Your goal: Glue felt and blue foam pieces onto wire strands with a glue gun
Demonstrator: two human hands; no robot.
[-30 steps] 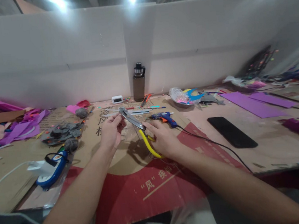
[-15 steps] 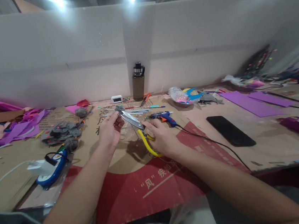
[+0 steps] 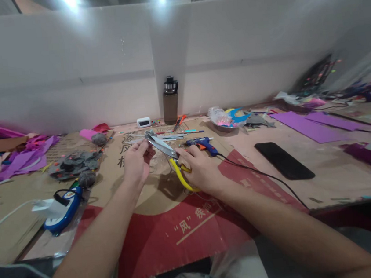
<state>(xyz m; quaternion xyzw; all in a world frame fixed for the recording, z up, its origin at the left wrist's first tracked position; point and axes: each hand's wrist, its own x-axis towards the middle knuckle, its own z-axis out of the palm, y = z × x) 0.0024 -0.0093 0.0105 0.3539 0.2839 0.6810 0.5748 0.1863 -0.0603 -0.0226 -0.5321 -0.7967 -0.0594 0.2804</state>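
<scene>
Head view: scissors (image 3: 163, 146) were gripped in right hand (image 3: 200, 170), fingers wrapped round yellow handles, blades pointed to 11 o'clock. Small grey piece (image 3: 149, 134) was pinched by left hand (image 3: 136, 162) at blade tips, above cardboard (image 3: 165, 198). Cutting was judged in hand; steady hold and fingertips kept clear of blades were called for.

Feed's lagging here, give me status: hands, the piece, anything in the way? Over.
Right hand grips scissors. Left hand pinches grey piece at blade tips. Glue gun just beyond right hand.
</scene>
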